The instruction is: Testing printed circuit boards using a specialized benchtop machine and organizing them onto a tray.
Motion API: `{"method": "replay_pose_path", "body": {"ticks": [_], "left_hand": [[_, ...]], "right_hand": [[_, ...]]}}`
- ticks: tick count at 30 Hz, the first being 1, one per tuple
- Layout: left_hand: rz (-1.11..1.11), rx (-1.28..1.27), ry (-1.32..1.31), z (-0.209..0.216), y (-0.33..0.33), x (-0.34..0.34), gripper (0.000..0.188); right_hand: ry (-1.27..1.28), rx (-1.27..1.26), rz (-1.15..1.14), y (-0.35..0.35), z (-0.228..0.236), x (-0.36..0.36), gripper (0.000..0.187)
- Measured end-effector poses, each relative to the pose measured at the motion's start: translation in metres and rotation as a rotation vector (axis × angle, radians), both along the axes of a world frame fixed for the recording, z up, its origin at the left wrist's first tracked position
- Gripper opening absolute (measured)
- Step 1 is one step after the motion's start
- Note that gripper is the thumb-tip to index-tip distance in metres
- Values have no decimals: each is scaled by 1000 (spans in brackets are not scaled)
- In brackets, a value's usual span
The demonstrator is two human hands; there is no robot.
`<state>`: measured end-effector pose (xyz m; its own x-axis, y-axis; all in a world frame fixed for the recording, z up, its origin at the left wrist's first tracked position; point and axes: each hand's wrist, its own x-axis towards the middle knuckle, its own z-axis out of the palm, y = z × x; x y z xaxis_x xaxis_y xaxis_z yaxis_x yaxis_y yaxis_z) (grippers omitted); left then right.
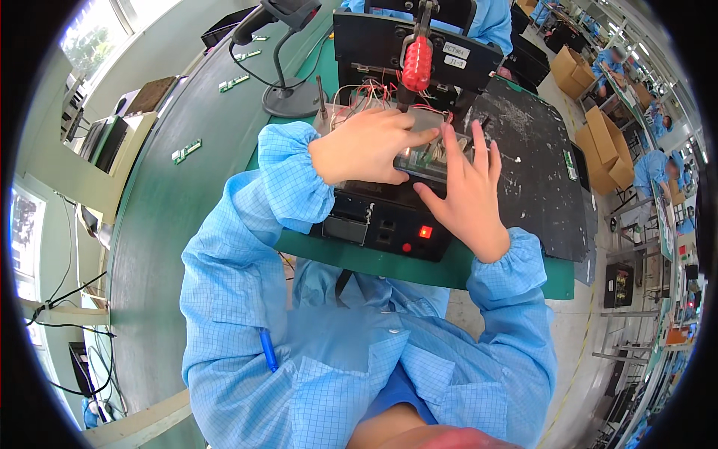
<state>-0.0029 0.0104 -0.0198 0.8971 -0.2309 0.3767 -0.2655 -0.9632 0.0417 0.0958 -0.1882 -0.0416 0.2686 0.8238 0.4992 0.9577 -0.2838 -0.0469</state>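
Note:
Both my hands are over a black test fixture (387, 238) with a lit red switch (425, 232) on its near face. My left hand (359, 146) reaches in from the left, thumb and fingers apart, at a clear plate (425, 120) on top of the fixture. On the right, my right hand (471, 191) has its fingers spread, with the tips near the same plate. A green circuit board (436, 153) partly shows between the hands. I see nothing gripped in either hand. Above them hangs the red handle (416, 63) of a clamp, beside thin wires (370, 93).
A black scanner on a round stand (288, 97) stands at the back left. Small green circuit boards (187, 151) lie on the green table (161, 232). Another board (570, 165) rests on a scuffed black mat (523, 172) at right. Cardboard boxes (604, 153) and other people are beyond.

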Motion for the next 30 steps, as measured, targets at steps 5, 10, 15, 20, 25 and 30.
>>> {"method": "replay_pose_path", "body": {"ticks": [5, 10, 15, 20, 25, 30], "left_hand": [[4, 16, 22, 1, -1, 1, 73], [-12, 6, -38, -3, 0, 1, 73], [-1, 22, 27, 3, -1, 1, 72], [-3, 11, 2, 0, 0, 0, 71], [-2, -16, 2, -1, -1, 1, 70], [-47, -111, -209, -4, -11, -2, 75]], "right_hand": [[-2, 125, 14, -1, -2, 3, 91], [-17, 13, 5, -1, -1, 0, 92], [-30, 13, 41, -6, 4, 6, 92], [-35, 86, 64, -4, 7, 7, 88], [-37, 38, 65, -5, 7, 8, 82], [-41, 90, 44, -3, 0, 8, 81]]}}
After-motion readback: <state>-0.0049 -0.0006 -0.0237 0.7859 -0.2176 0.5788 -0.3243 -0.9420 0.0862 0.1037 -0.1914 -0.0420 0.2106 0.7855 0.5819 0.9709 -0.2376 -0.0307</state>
